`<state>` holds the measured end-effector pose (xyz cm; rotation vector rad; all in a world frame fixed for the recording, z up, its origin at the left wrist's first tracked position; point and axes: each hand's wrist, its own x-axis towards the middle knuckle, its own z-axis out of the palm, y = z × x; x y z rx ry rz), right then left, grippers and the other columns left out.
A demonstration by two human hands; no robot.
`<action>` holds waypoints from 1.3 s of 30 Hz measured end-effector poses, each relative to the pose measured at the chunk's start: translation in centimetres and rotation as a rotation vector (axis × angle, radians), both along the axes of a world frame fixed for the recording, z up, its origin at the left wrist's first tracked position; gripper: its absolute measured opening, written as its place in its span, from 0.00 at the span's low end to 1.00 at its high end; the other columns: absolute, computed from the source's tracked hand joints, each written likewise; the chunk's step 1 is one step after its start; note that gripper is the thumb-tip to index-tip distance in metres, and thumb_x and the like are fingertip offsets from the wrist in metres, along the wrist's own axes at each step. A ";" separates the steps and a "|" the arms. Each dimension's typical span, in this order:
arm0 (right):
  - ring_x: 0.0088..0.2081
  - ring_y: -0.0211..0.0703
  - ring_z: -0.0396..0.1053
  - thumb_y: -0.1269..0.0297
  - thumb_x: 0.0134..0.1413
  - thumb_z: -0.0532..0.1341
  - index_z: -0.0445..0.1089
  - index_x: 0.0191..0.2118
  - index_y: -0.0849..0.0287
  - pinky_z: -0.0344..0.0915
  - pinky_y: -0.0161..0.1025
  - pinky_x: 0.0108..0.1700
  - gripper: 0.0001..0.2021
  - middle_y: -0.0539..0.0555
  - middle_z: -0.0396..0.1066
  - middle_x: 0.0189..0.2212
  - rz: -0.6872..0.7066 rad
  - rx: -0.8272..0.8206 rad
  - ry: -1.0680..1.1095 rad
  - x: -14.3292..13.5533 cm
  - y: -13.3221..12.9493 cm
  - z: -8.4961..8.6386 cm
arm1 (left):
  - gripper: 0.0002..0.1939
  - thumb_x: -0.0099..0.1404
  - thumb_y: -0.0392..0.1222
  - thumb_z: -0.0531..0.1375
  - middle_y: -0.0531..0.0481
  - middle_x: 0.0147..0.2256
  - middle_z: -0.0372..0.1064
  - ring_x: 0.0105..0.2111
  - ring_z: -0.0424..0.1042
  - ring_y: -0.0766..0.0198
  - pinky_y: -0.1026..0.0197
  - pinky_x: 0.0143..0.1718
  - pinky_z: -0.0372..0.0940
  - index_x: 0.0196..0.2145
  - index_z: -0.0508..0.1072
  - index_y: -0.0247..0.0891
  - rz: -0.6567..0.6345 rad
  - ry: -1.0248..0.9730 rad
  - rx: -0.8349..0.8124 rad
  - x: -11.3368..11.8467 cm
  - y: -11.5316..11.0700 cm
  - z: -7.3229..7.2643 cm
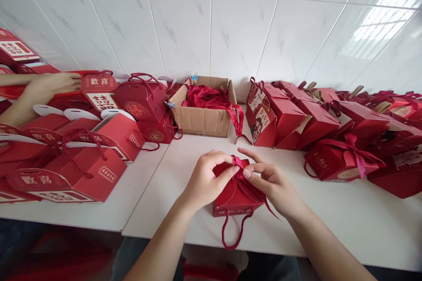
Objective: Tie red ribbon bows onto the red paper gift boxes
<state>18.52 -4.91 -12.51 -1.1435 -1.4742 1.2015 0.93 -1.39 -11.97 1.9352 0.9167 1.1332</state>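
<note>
A small red gift box (231, 199) stands on the white table before me, its rope handle (232, 246) hanging toward the front edge. Over its top lies a crimson ribbon (238, 171), gathered at the centre. My left hand (211, 175) pinches the ribbon between thumb and forefinger at the left of the gather. From the right, my right hand (268, 180) pinches it too, with thumb and a bent finger, while another finger points up and away. One ribbon tail trails to the right past the box. The knot itself is partly hidden by my fingers.
A cardboard box (201, 120) of loose ribbons stands at the wall, one ribbon hanging out. Red gift boxes (89, 171) crowd the left, where another person's hand (54, 85) reaches in. Rows of red boxes (290, 114) line the right, with a bow-tied box (336, 160) in front.
</note>
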 end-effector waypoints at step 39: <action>0.65 0.51 0.49 0.57 0.58 0.61 0.76 0.27 0.55 0.58 0.43 0.57 0.13 0.51 0.59 0.62 0.070 -0.096 0.202 0.1 0.0 -0.4 | 0.06 0.62 0.31 0.55 0.54 0.25 0.63 0.30 0.62 0.64 0.59 0.38 0.58 0.28 0.69 0.37 0.116 0.311 0.289 -0.6 -1.4 0.6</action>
